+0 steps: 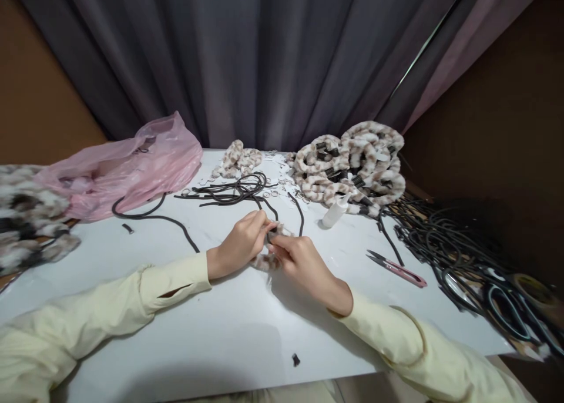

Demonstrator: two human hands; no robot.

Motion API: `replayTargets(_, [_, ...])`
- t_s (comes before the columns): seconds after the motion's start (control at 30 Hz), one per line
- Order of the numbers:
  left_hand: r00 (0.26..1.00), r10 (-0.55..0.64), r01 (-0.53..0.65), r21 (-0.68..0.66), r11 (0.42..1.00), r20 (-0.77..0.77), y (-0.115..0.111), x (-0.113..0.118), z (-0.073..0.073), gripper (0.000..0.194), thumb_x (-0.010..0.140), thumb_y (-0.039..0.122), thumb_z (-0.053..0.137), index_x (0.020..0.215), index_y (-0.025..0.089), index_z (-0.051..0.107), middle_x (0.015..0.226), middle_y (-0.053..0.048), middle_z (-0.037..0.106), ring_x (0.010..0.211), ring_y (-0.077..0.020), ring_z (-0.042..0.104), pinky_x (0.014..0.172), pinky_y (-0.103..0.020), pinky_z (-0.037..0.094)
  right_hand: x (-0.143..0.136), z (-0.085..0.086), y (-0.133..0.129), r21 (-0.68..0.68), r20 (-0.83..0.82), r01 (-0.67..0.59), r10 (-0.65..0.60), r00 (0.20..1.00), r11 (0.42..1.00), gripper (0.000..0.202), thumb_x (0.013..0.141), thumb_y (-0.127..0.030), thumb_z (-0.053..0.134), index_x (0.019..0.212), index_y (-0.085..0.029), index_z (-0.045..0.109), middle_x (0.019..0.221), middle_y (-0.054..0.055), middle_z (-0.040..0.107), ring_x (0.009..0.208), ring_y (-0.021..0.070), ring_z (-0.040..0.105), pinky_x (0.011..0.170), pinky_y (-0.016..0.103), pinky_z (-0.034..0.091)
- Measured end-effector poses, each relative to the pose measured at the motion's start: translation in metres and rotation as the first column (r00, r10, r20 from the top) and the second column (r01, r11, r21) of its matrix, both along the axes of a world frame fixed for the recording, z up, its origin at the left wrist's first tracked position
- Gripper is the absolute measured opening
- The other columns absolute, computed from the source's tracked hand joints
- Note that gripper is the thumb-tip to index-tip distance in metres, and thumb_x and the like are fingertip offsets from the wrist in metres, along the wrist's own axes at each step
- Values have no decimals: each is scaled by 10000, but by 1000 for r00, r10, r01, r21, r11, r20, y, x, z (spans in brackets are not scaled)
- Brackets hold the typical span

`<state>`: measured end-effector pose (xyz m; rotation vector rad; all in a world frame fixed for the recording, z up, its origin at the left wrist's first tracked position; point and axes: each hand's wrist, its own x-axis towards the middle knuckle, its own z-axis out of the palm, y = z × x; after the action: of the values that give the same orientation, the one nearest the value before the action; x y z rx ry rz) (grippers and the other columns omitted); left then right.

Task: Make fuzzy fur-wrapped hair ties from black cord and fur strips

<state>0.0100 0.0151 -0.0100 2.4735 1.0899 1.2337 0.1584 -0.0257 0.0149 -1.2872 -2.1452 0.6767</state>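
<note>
My left hand point(240, 241) is closed in a pinch at the middle of the table, on a black cord point(272, 208) that runs away from me. Fingertip to fingertip with it, my right hand point(304, 265) is closed on a fuzzy brown-and-white plush tube point(265, 262). The tube curves below and behind the fingers, which hide much of it. Exactly how cord and tube meet between the fingertips cannot be made out. Another short black cord point(299, 212) lies just beyond my right hand.
Black cords point(247, 188) lie ahead, near small rings and white scraps. Plush loops point(352, 168) are piled back right, behind a white squeeze bottle point(335, 211). Pink thread snips point(399, 268) lie right, beside tangled cords point(440, 238). A pink plastic bag point(145, 162) is at left.
</note>
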Motion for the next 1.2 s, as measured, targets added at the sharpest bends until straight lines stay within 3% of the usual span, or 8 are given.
replayTargets(0.1, [998, -40, 41, 18, 999, -43, -1, 0, 0, 170, 886, 154, 415, 721, 194, 408, 681, -8, 531, 635, -134, 534, 594, -244, 426, 1, -1, -3, 62, 125, -29, 21, 992, 998, 234, 743, -23, 430, 566, -176, 418, 499, -41, 400, 450, 84, 306, 484, 229, 211])
replayTargets(0.2, [997, -61, 60, -22, 998, -47, 0, -1, 1, 160, 890, 178, 423, 730, 190, 422, 676, 1, 523, 616, -126, 519, 586, -238, 411, 8, -1, 0, 158, 282, -89, 41, 958, 983, 180, 725, 0, 430, 706, -161, 509, 612, -9, 507, 495, 104, 396, 491, 233, 235])
replayTargets(0.3, [998, -46, 41, -113, 993, -38, 1, -3, 3, 152, 887, 190, 428, 736, 188, 438, 663, 16, 521, 586, -112, 501, 569, -225, 390, 18, 2, 9, 287, 490, -255, 87, 867, 923, 257, 747, 13, 426, 937, -125, 530, 800, 52, 569, 629, 147, 497, 529, 247, 287])
replayTargets(0.43, [1000, -20, 18, -243, 970, -5, -2, -4, 8, 143, 879, 211, 440, 738, 189, 449, 599, 48, 497, 507, -90, 446, 529, -206, 353, 30, 6, 21, 361, 650, -356, 41, 758, 862, 200, 834, -20, 413, 983, -104, 516, 842, 82, 567, 696, 180, 526, 544, 274, 314])
replayTargets(0.67, [997, -67, 77, -320, 944, 42, -13, -1, 19, 185, 875, 262, 439, 707, 184, 453, 556, 59, 465, 466, -76, 383, 494, -193, 320, 32, -5, 34, 382, 556, -314, 55, 829, 869, 102, 882, -100, 442, 926, -140, 525, 829, 54, 584, 725, 168, 544, 572, 258, 348])
replayTargets(0.87, [990, -127, 138, -391, 910, 55, -16, 0, 22, 170, 871, 250, 437, 718, 180, 459, 555, 64, 454, 472, -71, 392, 496, -186, 314, 31, -7, 33, 414, 456, -261, 50, 889, 872, 175, 889, -95, 393, 959, -136, 548, 812, 58, 587, 711, 167, 540, 575, 250, 351])
replayTargets(1.2, [990, -112, 138, -512, 848, 82, -17, 8, 18, 154, 848, 252, 446, 710, 183, 438, 532, 73, 413, 471, -73, 362, 500, -194, 293, 30, -20, 46, 279, 306, -258, 169, 937, 925, 212, 856, -63, 405, 843, -146, 600, 739, 29, 562, 635, 130, 520, 574, 223, 370])
